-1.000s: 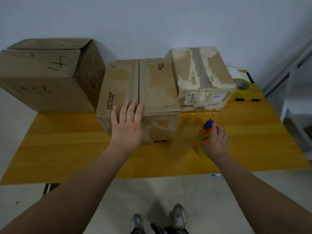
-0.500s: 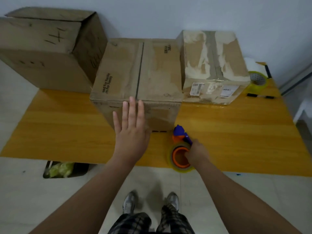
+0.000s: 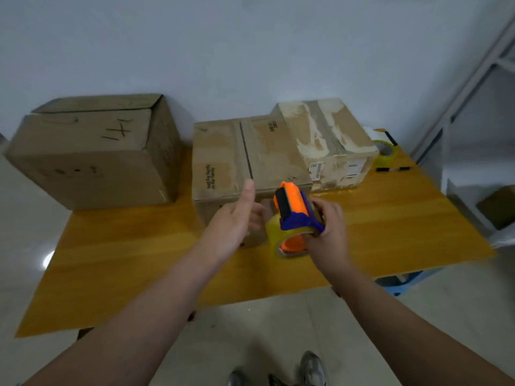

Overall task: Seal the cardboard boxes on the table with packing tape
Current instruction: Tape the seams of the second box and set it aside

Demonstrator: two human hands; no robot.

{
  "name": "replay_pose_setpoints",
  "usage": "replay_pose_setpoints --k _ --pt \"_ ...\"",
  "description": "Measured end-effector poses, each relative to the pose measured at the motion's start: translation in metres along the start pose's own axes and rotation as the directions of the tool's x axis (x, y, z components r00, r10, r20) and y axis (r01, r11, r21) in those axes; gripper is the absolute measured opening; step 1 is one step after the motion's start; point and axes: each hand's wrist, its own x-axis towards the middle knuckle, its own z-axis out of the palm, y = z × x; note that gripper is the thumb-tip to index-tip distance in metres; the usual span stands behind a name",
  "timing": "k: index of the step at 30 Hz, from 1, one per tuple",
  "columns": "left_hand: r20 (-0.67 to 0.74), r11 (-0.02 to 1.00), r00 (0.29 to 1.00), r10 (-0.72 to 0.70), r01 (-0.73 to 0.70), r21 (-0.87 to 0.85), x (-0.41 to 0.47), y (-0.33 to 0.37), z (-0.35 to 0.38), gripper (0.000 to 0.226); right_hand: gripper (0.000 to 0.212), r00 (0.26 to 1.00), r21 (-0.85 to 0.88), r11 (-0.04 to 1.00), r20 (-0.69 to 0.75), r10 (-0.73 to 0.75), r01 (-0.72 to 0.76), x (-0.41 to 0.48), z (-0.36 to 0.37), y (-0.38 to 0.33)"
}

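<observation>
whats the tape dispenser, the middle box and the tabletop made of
The tape dispenser looks like moulded plastic: smooth, solid orange and blue, fairly matte. The middle box is brown cardboard, dull, with pale scuffed patches. The tabletop is wood or wood-look laminate: yellow grain lines, slight sheen.

A plain pale wall (image 3: 250, 51) rises behind the wooden table (image 3: 139, 260). Off the table's left edge, the pale tiled floor (image 3: 25, 218) reflects a spot of light. A white metal frame (image 3: 473, 77) stands at the right.

Bare left hand (image 3: 232, 228), right hand (image 3: 330, 238), forearms (image 3: 156, 310); grey sneakers (image 3: 313, 367).
</observation>
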Motion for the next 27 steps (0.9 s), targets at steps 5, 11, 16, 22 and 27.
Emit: replay_pose_setpoints --k 5,11,16,22,27 --pt "-0.035 1.0 0.999 0.02 -0.019 0.019 -0.012 0.012 -0.042 0.045 0.058 0.995 -0.11 0.989 -0.019 -0.098 0.096 0.0 0.031 -0.036" --pt "-0.045 0.986 0.996 0.072 -0.064 0.155 -0.007 0.006 -0.088 0.025 0.063 0.974 -0.115 0.978 0.163 -0.157 0.177 -0.006 0.044 -0.069" --pt "-0.047 0.896 0.987 0.156 -0.121 0.426 -0.003 0.009 -0.11 0.03 0.094 0.854 -0.166 0.914 0.446 -0.266 0.371 -0.01 0.037 -0.091" --pt "-0.032 0.964 0.996 0.083 -0.072 0.258 -0.006 -0.01 -0.123 0.026 0.093 0.724 -0.483 0.583 0.624 -0.295 0.653 0.01 0.012 -0.117" --pt "-0.195 0.983 0.979 0.053 -0.017 0.181 -0.002 -0.03 -0.15 0.026 0.085 0.755 -0.631 0.436 0.619 -0.216 0.642 0.022 -0.014 -0.112"
